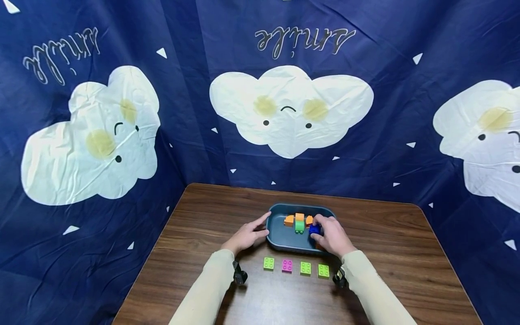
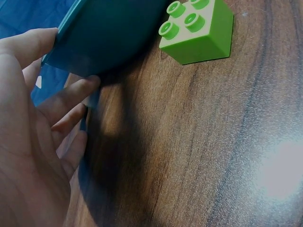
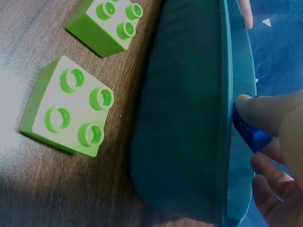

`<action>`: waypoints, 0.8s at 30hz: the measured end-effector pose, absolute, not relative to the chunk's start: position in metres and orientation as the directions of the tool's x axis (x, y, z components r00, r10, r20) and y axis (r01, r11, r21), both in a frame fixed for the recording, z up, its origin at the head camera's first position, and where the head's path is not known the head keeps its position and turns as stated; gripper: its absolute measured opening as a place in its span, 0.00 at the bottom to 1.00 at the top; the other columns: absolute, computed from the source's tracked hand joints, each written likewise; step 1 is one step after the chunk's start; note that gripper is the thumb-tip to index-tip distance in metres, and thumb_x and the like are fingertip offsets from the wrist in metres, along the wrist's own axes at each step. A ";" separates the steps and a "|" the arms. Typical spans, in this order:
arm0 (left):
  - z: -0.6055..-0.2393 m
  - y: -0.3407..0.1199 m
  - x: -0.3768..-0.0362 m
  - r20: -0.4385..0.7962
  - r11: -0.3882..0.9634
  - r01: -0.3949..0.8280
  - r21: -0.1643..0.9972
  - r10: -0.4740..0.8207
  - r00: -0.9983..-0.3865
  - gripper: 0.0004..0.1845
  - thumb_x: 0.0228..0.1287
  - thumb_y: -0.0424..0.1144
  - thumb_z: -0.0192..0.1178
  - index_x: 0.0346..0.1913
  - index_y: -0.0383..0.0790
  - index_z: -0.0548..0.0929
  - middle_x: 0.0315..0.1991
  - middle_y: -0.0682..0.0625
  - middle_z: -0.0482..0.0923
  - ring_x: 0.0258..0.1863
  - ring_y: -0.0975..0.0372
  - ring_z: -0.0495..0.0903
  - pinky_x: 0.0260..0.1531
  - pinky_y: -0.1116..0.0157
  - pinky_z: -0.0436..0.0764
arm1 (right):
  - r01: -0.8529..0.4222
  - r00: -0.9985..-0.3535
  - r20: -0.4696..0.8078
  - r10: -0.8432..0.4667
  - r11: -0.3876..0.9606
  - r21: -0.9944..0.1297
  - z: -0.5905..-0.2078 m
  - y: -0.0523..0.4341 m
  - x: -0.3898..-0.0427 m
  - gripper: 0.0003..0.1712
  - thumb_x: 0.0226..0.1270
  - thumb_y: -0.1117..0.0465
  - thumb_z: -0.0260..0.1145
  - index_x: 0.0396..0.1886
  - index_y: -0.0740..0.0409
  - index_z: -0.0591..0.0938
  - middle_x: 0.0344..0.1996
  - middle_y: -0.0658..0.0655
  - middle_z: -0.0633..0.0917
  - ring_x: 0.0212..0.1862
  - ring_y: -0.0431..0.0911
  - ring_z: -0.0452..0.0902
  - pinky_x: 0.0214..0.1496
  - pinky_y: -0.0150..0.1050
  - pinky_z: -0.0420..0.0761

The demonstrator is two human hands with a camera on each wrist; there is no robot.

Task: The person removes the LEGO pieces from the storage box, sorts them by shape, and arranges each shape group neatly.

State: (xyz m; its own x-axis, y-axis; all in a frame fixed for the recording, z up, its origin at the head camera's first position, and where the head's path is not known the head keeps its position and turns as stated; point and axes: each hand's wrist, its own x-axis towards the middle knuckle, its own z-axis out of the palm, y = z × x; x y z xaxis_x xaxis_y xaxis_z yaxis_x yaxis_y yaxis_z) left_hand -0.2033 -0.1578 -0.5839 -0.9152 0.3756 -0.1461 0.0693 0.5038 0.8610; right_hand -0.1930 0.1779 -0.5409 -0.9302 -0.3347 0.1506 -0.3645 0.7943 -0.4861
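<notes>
Left hand [image 1: 247, 235], fingers spread, braces the tray [image 1: 284, 241] rim so it won't slide while right hand [image 1: 331, 235] pinches the blue brick [image 1: 314, 230] inside it, beside orange/green bricks [image 1: 299, 222]; 4 bricks [image 1: 295, 267] lined up on the surface [image 1: 406, 253].

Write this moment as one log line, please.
left hand steadies tray | right hand pinches blue brick in tray

A staged recording booth: cloud-print backdrop cloth [image 1: 284, 108] around a wooden table [image 1: 406, 253].
</notes>
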 end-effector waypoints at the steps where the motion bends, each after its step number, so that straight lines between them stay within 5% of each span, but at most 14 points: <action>1: -0.584 -0.158 -0.203 -0.145 0.505 0.071 0.860 0.376 -0.915 0.35 0.79 0.50 0.59 0.82 0.74 0.59 0.73 0.48 0.75 0.72 0.52 0.74 0.74 0.41 0.66 | -0.355 -0.934 0.145 -0.328 0.797 -0.488 -0.541 0.178 -0.192 0.17 0.63 0.58 0.81 0.44 0.48 0.80 0.43 0.55 0.86 0.44 0.50 0.76 0.48 0.51 0.84; 24: -0.582 -0.157 -0.205 -0.145 0.530 0.081 0.844 0.372 -0.917 0.35 0.79 0.50 0.60 0.82 0.73 0.59 0.72 0.49 0.76 0.72 0.53 0.74 0.75 0.43 0.66 | -0.387 -0.921 0.193 -0.338 0.745 -0.543 -0.533 0.197 -0.173 0.17 0.63 0.59 0.81 0.45 0.48 0.81 0.44 0.52 0.87 0.43 0.48 0.79 0.46 0.48 0.85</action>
State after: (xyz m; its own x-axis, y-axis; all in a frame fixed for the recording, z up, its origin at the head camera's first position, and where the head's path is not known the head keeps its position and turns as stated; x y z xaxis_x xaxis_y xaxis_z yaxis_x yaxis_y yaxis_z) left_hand -0.2048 -0.1573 -0.5824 -0.9168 0.3719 -0.1452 0.0811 0.5296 0.8444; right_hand -0.1728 0.1966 -0.5327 -0.9210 -0.3381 0.1933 -0.3874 0.7447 -0.5435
